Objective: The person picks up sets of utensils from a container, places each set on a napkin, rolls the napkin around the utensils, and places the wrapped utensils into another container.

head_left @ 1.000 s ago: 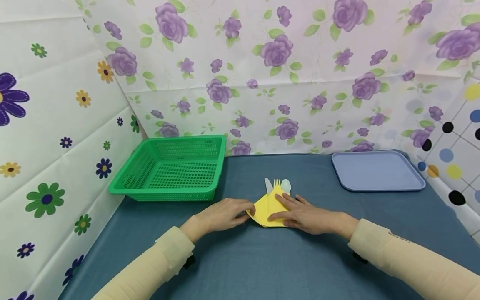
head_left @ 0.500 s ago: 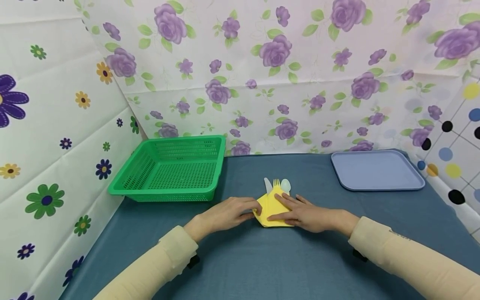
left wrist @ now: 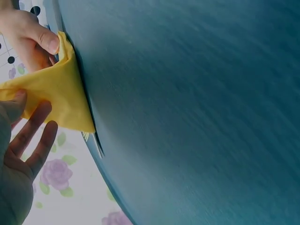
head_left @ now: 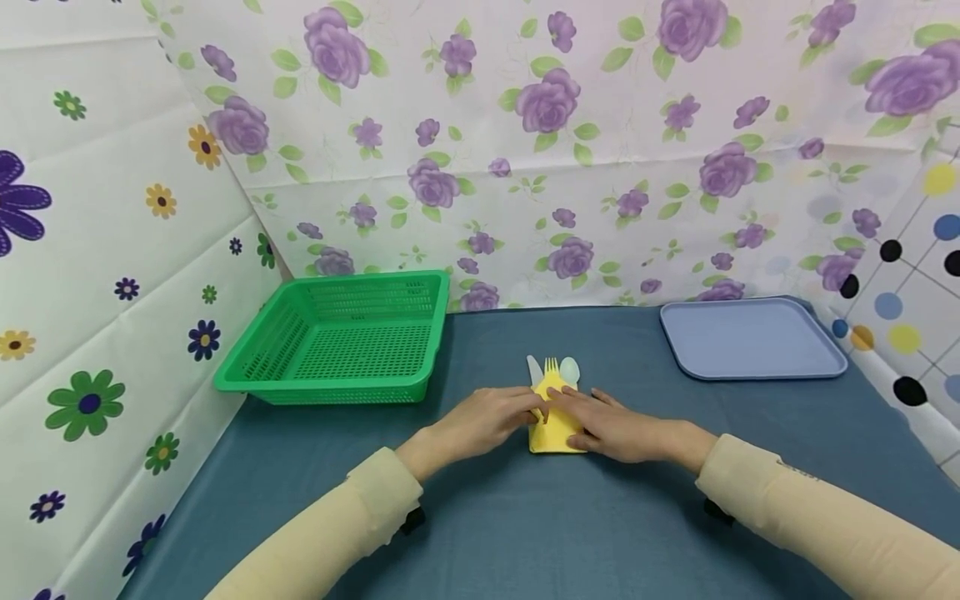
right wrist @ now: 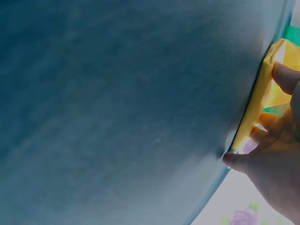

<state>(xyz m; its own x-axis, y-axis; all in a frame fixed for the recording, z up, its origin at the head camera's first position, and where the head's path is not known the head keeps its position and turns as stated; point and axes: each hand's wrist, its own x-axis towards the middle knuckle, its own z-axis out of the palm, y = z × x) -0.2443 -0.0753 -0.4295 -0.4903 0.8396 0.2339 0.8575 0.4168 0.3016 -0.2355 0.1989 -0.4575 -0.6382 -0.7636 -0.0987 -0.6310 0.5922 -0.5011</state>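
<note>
A yellow napkin [head_left: 553,438] lies on the blue tablecloth, its left side folded over toward the middle. From its far end stick out the tips of a pale knife [head_left: 535,371], a yellow fork [head_left: 552,365] and a pale green spoon [head_left: 570,371]; their handles are hidden by the napkin. My left hand [head_left: 483,419] pinches the napkin's folded-over flap, which stands raised in the left wrist view. With fingers spread and mostly straight, my right hand [head_left: 618,428] presses on the napkin's right part. The left fingertips are right at the right hand's fingers.
A green plastic basket [head_left: 330,392] stands at the back left, beside the flowered side cloth. Back right lies a light blue-grey tray [head_left: 753,337]. Flowered cloth [head_left: 495,233] hangs behind the table's far edge.
My left hand has moved right, carrying the napkin's left flap over toward the middle, so the napkin looks narrower. The right hand stays pressed in about the same place.
</note>
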